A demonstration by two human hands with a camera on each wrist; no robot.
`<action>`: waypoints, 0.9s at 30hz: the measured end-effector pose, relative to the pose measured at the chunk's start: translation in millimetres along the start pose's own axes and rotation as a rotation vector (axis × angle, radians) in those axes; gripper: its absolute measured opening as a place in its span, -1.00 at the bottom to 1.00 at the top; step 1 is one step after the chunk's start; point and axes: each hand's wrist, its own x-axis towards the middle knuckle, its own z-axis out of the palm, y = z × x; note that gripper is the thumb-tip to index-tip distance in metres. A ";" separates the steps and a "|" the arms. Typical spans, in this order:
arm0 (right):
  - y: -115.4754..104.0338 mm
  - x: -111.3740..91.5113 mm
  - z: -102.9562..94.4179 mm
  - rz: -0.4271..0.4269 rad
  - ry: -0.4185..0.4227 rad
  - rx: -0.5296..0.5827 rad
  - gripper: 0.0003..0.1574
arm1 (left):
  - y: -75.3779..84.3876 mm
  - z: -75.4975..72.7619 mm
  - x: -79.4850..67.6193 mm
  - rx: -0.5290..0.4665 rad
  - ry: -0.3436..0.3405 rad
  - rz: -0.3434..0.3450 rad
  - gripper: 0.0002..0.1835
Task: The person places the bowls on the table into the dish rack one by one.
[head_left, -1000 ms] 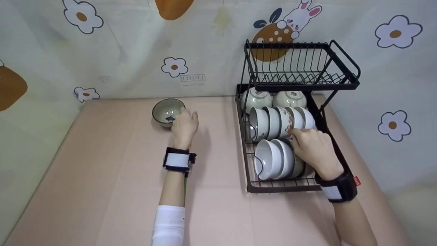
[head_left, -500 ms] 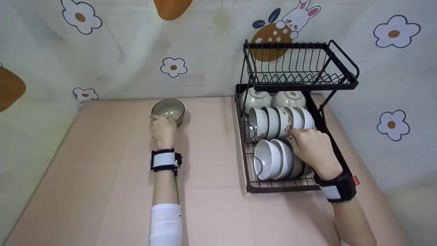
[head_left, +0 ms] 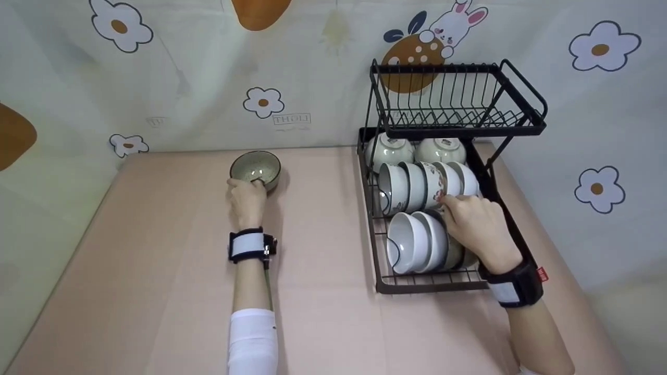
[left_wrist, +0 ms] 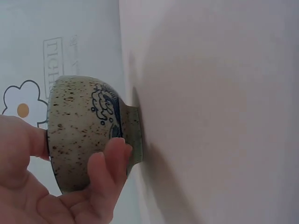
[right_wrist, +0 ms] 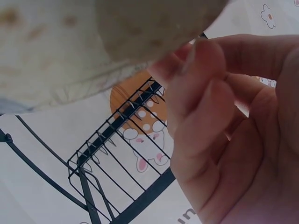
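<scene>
A speckled grey-green bowl (head_left: 258,162) with a dark blue pattern stands near the back of the table (head_left: 323,234). My left hand (head_left: 247,202) grips its near rim, thumb inside; the left wrist view shows curled fingers (left_wrist: 112,163) against the bowl's outer wall and its foot at the table. My right hand (head_left: 479,226) reaches into the lower tier of the black dish rack (head_left: 427,287). There, its curled fingers pinch the rim of another speckled bowl (right_wrist: 117,37), partly hidden by the hand in the head view.
In the rack's front row, white bowls (head_left: 404,245) stand on edge beside the speckled one. Several more bowls (head_left: 396,187) fill the middle row, and two lie upside down (head_left: 391,153) behind. The wire upper tier (head_left: 464,130) overhangs the back. A patterned curtain (head_left: 182,104) borders the table.
My left hand has moved left from the bowl's right side to its near rim and now grips it. The bowl stays in place. My right hand holds its position at the rack.
</scene>
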 end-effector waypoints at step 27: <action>0.6 -1.2 1.5 -0.019 0.020 0.003 -0.84 | 7.4 -19.4 -8.0 -0.112 -0.218 0.042 -0.28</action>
